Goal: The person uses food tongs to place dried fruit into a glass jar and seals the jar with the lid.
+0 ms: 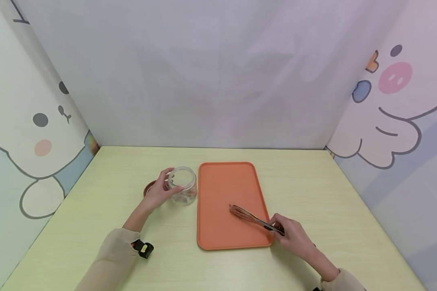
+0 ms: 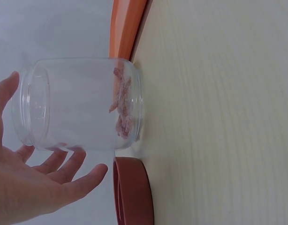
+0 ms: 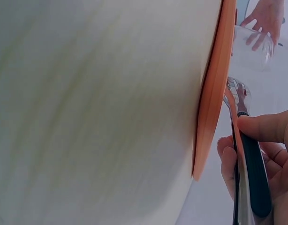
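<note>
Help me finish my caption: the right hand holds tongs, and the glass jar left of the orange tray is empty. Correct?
Not empty: the left wrist view shows reddish pieces in the glass jar. The rest stands: the right hand holds tongs.

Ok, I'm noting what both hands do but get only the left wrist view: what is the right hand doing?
Observer: The right hand holds metal tongs by their dark handle.
Operator: And where are their tips?
Observer: In the head view, the tips lie over the orange tray.
Operator: My picture cuts that tray off; what shape is it?
Observer: Rectangular with rounded corners, its long sides running away from the person.
</note>
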A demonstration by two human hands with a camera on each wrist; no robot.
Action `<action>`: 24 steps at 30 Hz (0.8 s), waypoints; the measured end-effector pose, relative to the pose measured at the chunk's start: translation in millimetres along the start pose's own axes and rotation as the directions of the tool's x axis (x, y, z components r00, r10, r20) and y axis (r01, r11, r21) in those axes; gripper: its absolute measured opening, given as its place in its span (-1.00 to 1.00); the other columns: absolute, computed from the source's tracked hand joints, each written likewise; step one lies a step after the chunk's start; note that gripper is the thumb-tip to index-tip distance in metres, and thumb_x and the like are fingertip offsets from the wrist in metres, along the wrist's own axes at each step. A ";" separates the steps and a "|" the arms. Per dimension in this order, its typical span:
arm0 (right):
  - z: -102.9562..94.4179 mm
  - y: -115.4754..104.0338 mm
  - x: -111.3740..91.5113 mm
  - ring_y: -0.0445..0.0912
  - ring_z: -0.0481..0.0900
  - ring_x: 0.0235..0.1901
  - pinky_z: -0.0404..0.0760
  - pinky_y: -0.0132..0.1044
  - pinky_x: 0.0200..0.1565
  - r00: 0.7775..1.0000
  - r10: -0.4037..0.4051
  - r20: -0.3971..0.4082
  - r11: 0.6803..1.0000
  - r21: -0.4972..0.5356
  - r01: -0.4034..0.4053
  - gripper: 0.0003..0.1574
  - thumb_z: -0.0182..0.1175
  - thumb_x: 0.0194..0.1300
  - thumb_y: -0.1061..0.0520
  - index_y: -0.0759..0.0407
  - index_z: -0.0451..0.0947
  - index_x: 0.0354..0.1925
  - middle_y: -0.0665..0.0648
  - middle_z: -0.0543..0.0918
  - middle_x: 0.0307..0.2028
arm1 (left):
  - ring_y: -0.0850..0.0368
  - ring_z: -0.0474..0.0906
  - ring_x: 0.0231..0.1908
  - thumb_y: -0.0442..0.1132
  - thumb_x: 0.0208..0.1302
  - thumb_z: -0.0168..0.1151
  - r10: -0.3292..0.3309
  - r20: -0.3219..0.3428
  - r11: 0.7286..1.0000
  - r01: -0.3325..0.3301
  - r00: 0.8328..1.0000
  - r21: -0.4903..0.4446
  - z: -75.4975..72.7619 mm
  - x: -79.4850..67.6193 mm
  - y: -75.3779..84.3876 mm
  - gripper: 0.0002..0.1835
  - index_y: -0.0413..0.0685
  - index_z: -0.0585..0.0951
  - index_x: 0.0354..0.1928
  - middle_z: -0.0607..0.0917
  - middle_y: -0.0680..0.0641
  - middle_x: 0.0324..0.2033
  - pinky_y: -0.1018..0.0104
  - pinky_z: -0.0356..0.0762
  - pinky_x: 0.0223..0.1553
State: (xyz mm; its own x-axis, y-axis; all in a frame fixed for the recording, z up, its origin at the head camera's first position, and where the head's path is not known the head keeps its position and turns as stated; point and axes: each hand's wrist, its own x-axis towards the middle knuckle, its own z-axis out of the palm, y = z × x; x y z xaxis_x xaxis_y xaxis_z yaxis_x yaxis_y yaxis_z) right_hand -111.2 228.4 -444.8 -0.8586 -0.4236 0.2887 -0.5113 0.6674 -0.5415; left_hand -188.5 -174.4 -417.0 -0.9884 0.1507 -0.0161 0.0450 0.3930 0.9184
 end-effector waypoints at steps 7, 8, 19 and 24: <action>-0.2 0.7 1.6 -0.30 0.31 -0.63 0.32 -0.41 -0.60 1.000 -0.015 -0.027 1.000 0.025 0.015 -0.60 0.28 -0.15 0.46 0.07 0.46 -0.37 -0.15 0.42 -0.62 | -0.12 0.28 0.04 0.03 0.06 0.24 0.005 0.004 1.000 -0.005 1.000 -0.016 -0.3 -1.7 2.4 -0.16 0.07 0.00 0.29 0.16 -0.29 0.19 0.04 0.33 -0.08; -0.4 0.9 2.2 -0.30 0.31 -0.63 0.32 -0.42 -0.60 0.999 -0.019 -0.036 1.000 0.023 0.020 -0.60 0.28 -0.15 0.46 0.07 0.46 -0.37 -0.15 0.42 -0.62 | -0.12 0.28 0.03 0.02 0.06 0.24 0.004 0.003 1.000 -0.004 1.000 -0.016 -0.4 -1.9 2.5 -0.16 0.07 0.00 0.30 0.16 -0.29 0.19 0.04 0.33 -0.09; -3.9 0.1 11.7 -0.32 0.30 -0.65 0.30 -0.43 -0.64 0.990 -0.076 -0.121 0.996 0.028 0.079 -0.57 0.30 -0.19 0.48 0.07 0.47 -0.37 -0.18 0.41 -0.63 | -0.12 0.29 0.02 0.04 0.05 0.25 -0.005 0.006 1.000 0.005 1.000 -0.003 -1.1 0.6 -1.7 -0.15 0.06 0.00 0.29 0.16 -0.29 0.20 0.07 0.34 -0.10; -7.4 -1.8 16.8 -0.31 0.29 -0.69 0.28 -0.44 -0.69 0.986 -0.078 -0.149 0.995 0.049 0.086 -0.58 0.29 -0.16 0.48 0.07 0.48 -0.36 -0.15 0.43 -0.63 | -0.15 0.26 0.05 -0.03 0.08 0.24 -0.008 0.008 1.000 0.008 1.000 -0.022 -1.1 1.2 -2.1 -0.16 0.05 -0.01 0.30 0.15 -0.30 0.20 0.01 0.31 -0.07</action>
State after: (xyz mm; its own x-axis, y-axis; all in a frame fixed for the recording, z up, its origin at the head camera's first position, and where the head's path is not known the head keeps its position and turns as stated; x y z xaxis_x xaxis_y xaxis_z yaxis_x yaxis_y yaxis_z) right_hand -124.9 224.7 -433.1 -0.8118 -0.3786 0.4446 -0.5812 0.5976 -0.5523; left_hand -189.9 -176.1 -418.5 -0.9876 0.1547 -0.0260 0.0341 0.3740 0.9268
